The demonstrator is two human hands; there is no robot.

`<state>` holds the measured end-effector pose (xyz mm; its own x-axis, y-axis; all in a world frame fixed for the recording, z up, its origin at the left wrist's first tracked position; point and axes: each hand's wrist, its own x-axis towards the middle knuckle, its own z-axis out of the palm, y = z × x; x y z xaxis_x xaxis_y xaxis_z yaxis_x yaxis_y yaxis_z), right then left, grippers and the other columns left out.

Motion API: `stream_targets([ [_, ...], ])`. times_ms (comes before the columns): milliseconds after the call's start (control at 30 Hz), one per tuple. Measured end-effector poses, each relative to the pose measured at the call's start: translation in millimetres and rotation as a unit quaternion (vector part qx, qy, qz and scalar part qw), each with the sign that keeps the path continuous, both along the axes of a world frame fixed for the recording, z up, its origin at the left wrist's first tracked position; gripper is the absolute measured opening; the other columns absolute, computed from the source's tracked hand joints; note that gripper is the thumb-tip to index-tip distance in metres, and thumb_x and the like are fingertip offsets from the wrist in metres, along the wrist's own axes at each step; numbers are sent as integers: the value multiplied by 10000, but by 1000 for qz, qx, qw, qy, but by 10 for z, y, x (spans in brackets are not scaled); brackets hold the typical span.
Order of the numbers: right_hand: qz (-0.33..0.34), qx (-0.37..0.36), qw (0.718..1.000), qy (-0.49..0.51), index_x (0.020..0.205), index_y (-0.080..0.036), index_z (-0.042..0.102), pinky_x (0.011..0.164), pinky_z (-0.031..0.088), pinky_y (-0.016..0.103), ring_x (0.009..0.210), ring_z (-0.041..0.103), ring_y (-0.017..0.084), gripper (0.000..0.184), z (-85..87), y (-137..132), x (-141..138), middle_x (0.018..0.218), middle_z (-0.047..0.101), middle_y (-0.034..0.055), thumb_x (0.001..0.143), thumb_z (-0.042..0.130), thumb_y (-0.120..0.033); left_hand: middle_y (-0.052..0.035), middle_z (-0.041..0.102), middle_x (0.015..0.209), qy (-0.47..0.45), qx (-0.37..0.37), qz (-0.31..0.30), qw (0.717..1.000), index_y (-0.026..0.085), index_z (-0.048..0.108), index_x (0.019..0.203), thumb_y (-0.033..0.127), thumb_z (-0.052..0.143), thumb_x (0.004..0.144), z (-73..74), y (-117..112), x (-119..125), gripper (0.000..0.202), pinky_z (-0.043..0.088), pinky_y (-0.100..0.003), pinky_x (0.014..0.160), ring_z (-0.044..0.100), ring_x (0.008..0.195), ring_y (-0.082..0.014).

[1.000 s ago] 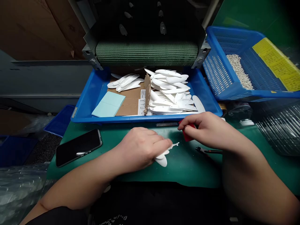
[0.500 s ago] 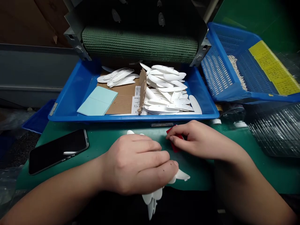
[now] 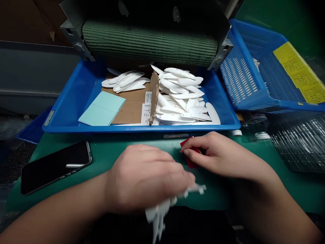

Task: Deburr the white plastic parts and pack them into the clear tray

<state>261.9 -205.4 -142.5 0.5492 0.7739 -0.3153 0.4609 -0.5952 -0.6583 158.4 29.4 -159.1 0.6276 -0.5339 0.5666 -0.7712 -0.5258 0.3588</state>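
The left hand (image 3: 147,178) is blurred with motion at the near edge of a green mat (image 3: 101,152), just in front of the blue tray (image 3: 142,128). Its fingers curl closed around a cluster of white plastic blades (image 3: 157,215), which fan downward and outward past the fingertips, and the blur hides the exact grip. The right hand (image 3: 218,156) rests nearer the tray, with thumb and fingers pinching a small red piece (image 3: 190,152), whose shape is partly hidden. The two hands are close together but not touching. Inside the tray, a large heap of white blades (image 3: 180,98) fills the right side, and a smaller group of blades (image 3: 124,81) lies on a cardboard sheet (image 3: 129,108) to the left. A pale blue card (image 3: 101,108) sits on the tray's left side, printed labels (image 3: 145,113) lie near its middle, and a cardboard strip (image 3: 154,98) stands on edge between the two groups of blades. To the right of the tray, a tilted blue mesh basket (image 3: 238,78) holds pale granules (image 3: 256,62) and has a yellow panel (image 3: 297,73). A black phone (image 3: 56,167) lies on the mat, left of the tray's front edge.
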Motion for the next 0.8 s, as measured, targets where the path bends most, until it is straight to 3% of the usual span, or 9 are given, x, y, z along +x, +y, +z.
stream_targets([
  [100,25,21,999,23,1007,-251,739,595,400,251,651,571,85,211,37,-23,-19,789,666,-62,1012,565,-371,63,760,886,113,-123,112,980,260,680,1076,215,738,840,-50,-39,67,247,564,-120,754,689,748,-46],
  [167,46,35,998,30,1035,-266,745,586,392,253,630,554,86,248,52,-18,-44,785,664,-59,1014,584,-453,80,747,853,246,-229,180,925,274,692,1040,247,768,819,-64,-73,99,235,527,-91,674,670,709,-30],
  [300,55,46,997,40,991,-259,747,564,377,259,610,548,93,318,18,71,-123,751,656,-53,988,616,-549,77,719,828,456,-344,209,794,254,682,964,313,821,761,-87,-116,161,253,514,-86,673,652,738,-41],
  [400,26,48,997,52,845,-214,706,561,363,262,605,538,95,372,-42,155,-184,710,640,-47,1023,557,-504,66,697,852,498,-388,196,750,243,668,968,344,850,753,-113,-135,201,299,521,-100,711,628,779,-46],
  [567,-18,65,994,86,789,-181,628,563,343,265,625,491,109,373,-110,206,-235,698,602,-40,1016,564,-470,30,685,907,534,-437,158,706,228,683,1033,435,938,670,-123,-160,215,489,546,-149,722,625,829,-84],
  [633,-16,58,993,103,800,-180,634,564,342,271,641,505,121,377,-125,212,-240,719,619,-33,1018,558,-478,27,666,883,533,-430,161,711,209,680,1021,442,953,645,-114,-164,205,520,529,-147,715,607,806,-77],
  [800,-10,35,994,100,810,-177,649,569,340,282,639,533,135,409,-140,247,-249,729,650,-16,1022,546,-511,-5,697,842,526,-388,186,733,185,647,906,366,856,718,-82,-181,185,334,525,-166,694,621,755,-90],
])
